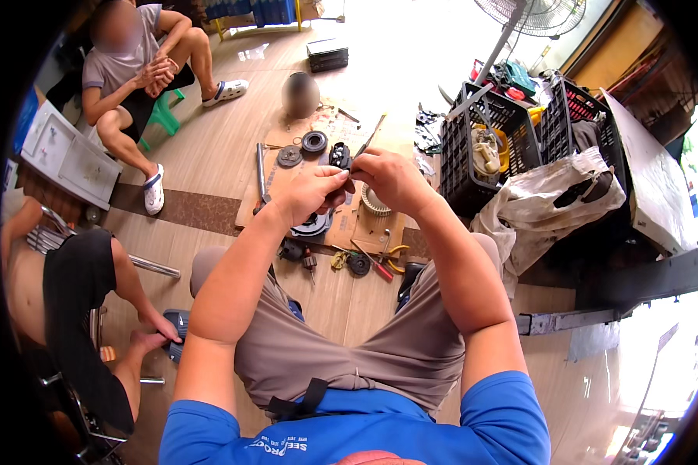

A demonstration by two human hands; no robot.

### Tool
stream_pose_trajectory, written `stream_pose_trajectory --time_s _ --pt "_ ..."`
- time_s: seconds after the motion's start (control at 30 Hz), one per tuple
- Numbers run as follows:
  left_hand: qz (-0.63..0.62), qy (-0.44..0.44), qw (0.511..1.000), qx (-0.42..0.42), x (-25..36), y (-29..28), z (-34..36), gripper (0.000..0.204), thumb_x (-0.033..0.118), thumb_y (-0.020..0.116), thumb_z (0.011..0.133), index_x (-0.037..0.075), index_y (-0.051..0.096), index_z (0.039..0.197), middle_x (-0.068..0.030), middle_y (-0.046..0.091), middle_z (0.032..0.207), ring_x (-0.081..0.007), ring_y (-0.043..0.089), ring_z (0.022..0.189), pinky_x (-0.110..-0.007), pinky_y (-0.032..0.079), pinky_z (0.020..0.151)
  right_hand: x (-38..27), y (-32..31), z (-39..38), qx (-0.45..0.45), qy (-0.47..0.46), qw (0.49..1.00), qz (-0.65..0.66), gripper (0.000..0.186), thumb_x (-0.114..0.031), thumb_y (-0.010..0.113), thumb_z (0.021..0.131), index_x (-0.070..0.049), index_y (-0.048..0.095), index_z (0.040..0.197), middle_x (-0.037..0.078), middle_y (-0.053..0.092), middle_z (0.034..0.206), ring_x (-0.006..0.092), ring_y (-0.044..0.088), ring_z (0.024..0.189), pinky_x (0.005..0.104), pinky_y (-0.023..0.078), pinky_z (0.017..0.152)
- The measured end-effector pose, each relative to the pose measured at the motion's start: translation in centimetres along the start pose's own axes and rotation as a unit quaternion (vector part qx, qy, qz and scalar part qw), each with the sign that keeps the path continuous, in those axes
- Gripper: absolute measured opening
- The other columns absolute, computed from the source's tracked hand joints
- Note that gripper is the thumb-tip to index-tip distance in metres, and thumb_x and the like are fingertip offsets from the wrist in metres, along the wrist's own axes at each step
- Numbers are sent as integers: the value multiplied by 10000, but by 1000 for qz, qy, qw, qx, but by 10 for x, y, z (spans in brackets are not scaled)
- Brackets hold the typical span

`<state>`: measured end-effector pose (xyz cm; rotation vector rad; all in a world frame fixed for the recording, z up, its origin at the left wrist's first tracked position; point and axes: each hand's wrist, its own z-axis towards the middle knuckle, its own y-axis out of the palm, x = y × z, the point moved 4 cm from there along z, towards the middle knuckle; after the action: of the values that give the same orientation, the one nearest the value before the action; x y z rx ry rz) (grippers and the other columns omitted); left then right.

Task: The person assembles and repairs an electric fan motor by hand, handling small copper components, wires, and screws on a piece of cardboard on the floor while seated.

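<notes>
My left hand [314, 194] and my right hand [384, 174] meet above a cardboard sheet [384, 232], fingers curled around something small and dark, too hidden to name. Just beyond my fingertips is a black mechanical part [339, 153]. A thin tool [371, 133] with a yellow end points away from my right fingers; I cannot tell if it is held. Two discs [314, 142] lie side by side on the cardboard, near a long metal bar [260, 167]. A pale finned ring [372, 203] is partly behind my hands. Pliers [397, 256] and a red-handled tool [382, 270] lie nearer me.
One person [120, 70] sits on a green stool at upper left; another [81, 294] sits at lower left. Black crates [465, 116] with tools, a white cloth bag [551, 201] and a standing fan [531, 12] are on the right. A black case [326, 54] sits farther back.
</notes>
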<state>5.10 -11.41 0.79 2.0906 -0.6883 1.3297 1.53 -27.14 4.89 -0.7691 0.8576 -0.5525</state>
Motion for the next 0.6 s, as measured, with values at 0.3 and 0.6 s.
stream_pose_trajectory --time_s 0.3,0.6 --pt "61 85 994 -5 -12 -3 7 272 242 479 1030 61 590 861 35 472 605 -55 378 483 -207 289 435 -3 2 -2 -19 17 1000 -7 96 -85 627 861 -18 631 931 136 628 906 338 622 868 392 503 756" --pt "70 30 996 40 4 13 -5 255 217 462 1034 57 583 878 41 461 609 -56 399 523 -233 339 467 8 -4 -5 -36 30 998 -31 107 -85 619 872 -22 626 958 137 637 945 342 620 891 400 501 775"
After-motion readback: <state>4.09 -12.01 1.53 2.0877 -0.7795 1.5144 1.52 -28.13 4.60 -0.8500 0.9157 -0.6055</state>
